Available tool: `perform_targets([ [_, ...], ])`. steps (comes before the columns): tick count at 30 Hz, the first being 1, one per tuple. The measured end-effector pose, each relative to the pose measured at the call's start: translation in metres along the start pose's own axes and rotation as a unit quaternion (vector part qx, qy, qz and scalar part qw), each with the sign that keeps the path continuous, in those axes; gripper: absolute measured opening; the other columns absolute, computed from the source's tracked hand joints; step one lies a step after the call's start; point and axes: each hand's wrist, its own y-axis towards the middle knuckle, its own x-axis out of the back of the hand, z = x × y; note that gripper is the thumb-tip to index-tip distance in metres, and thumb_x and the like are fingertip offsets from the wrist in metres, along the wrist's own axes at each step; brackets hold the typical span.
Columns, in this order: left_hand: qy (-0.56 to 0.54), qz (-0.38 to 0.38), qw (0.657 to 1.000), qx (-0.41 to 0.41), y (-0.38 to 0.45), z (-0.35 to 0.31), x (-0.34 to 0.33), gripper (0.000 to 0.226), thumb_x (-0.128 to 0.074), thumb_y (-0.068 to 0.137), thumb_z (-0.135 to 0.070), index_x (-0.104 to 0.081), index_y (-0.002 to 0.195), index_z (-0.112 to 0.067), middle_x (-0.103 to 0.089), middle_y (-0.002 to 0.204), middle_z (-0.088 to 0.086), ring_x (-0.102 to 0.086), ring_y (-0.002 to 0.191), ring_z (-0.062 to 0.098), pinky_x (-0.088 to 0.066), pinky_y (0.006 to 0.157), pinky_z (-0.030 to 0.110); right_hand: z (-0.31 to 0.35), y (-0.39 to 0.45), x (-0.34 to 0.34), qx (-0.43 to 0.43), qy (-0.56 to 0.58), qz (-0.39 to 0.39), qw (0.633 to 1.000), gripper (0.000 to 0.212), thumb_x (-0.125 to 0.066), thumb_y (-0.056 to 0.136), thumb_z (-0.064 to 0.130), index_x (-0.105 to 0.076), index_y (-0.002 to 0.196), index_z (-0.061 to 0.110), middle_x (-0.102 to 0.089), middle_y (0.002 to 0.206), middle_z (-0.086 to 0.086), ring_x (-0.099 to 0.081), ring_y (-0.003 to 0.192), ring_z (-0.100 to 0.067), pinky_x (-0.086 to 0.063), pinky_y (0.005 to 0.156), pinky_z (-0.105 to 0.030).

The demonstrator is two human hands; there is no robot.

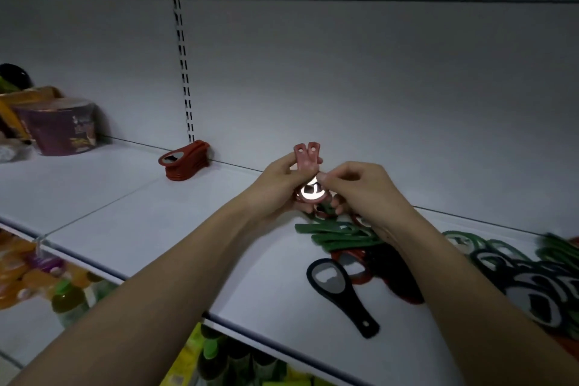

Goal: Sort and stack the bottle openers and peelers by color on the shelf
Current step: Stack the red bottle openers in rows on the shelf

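Head view: left hand (282,180) and right hand (360,185) grasp red openers (307,160) mid-frame; red stack (185,163) left, green openers (338,235) and black opener (338,288) below right.

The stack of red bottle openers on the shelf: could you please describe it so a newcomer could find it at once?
Follow the slotted upright in the back wall down to the white shelf. At its foot sits the stack of red bottle openers, left of both hands. It is the only neat pile; the other openers lie loose in a heap on the right.

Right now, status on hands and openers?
Left hand and right hand both gripping red openers. Red stack started by back wall. Mixed pile under hands, unsorted. Nothing blocking.
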Motion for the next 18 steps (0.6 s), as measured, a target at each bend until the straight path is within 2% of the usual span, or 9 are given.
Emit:
perform_targets([
  [2, -0.024, -0.032, 0.999, 0.008, 0.000, -0.002, -0.002, 0.021, -0.052, 0.102, -0.020, -0.053, 0.121, -0.012, -0.075, 0.093, 0.008, -0.070, 0.069, 0.022, -0.048, 0.046, 0.023, -0.003, 0.006, 0.012, 0.002, -0.056, -0.044, 0.997, 0.022, -0.065, 0.093, 0.033, -0.069, 0.091, 0.011, -0.070, 0.077, -0.005, -0.064, 0.063, -0.016, -0.055, 0.064, -0.033],
  [4, -0.005, -0.057, 0.998, 0.016, 0.004, -0.008, -0.004, 0.023, -0.051, 0.102, -0.020, -0.053, 0.124, -0.014, -0.076, 0.098, 0.007, -0.071, 0.070, 0.021, -0.044, 0.043, 0.021, -0.011, 0.012, 0.026, 0.030, -0.182, -0.096, 0.978, 0.015, -0.064, 0.093, 0.030, -0.069, 0.089, 0.016, -0.068, 0.083, 0.001, -0.065, 0.077, -0.018, -0.052, 0.072, -0.033],
  [7, 0.046, -0.045, 0.998, 0.013, 0.019, -0.022, -0.015, 0.025, -0.052, 0.102, -0.021, -0.055, 0.126, -0.018, -0.073, 0.097, 0.008, -0.073, 0.076, 0.021, -0.049, 0.048, 0.023, -0.024, 0.016, 0.033, 0.038, -0.317, -0.066, 0.945, 0.008, -0.066, 0.090, 0.026, -0.070, 0.096, 0.022, -0.068, 0.094, 0.004, -0.064, 0.090, -0.018, -0.050, 0.080, -0.030],
  [9, 0.064, -0.019, 0.998, 0.012, 0.027, -0.029, -0.029, 0.025, -0.053, 0.101, -0.022, -0.057, 0.125, -0.020, -0.071, 0.096, 0.008, -0.074, 0.081, 0.025, -0.051, 0.050, 0.024, -0.031, 0.017, 0.031, 0.026, -0.360, -0.023, 0.932, 0.022, -0.067, 0.089, 0.031, -0.071, 0.110, 0.025, -0.069, 0.104, 0.000, -0.064, 0.097, -0.021, -0.051, 0.089, -0.034],
  [11, 0.069, -0.014, 0.998, 0.004, 0.033, -0.025, -0.039, 0.024, -0.055, 0.100, -0.022, -0.059, 0.123, -0.020, -0.070, 0.095, 0.007, -0.073, 0.078, 0.025, -0.046, 0.046, 0.024, -0.036, 0.017, 0.030, 0.012, -0.395, 0.004, 0.919, 0.030, -0.068, 0.087, 0.033, -0.070, 0.115, 0.026, -0.069, 0.112, -0.004, -0.061, 0.107, -0.024, -0.050, 0.095, -0.041],
  [13, 0.077, -0.017, 0.997, 0.002, 0.033, -0.012, -0.039, 0.023, -0.055, 0.099, -0.022, -0.061, 0.122, -0.020, -0.072, 0.095, 0.006, -0.071, 0.073, 0.022, -0.040, 0.046, 0.025, -0.039, 0.018, 0.033, -0.007, -0.413, 0.005, 0.911, 0.026, -0.068, 0.086, 0.034, -0.070, 0.111, 0.028, -0.069, 0.109, -0.004, -0.060, 0.107, -0.025, -0.050, 0.095, -0.042],
  [16, 0.123, 0.009, 0.992, 0.017, 0.029, -0.002, -0.028, 0.022, -0.053, 0.100, -0.019, -0.061, 0.121, -0.020, -0.074, 0.099, 0.009, -0.072, 0.078, 0.026, -0.051, 0.058, 0.031, -0.036, 0.018, 0.041, -0.045, -0.437, -0.009, 0.898, 0.017, -0.071, 0.084, 0.034, -0.068, 0.100, 0.026, -0.068, 0.103, -0.002, -0.060, 0.101, -0.025, -0.049, 0.094, -0.043],
  [18, 0.158, 0.018, 0.987, 0.029, 0.025, -0.003, -0.020, 0.022, -0.052, 0.100, -0.019, -0.060, 0.120, -0.019, -0.074, 0.099, 0.010, -0.074, 0.082, 0.024, -0.051, 0.056, 0.028, -0.034, 0.018, 0.047, -0.076, -0.446, -0.022, 0.892, 0.019, -0.072, 0.083, 0.037, -0.066, 0.096, 0.024, -0.067, 0.104, -0.002, -0.059, 0.102, -0.025, -0.047, 0.096, -0.041],
])
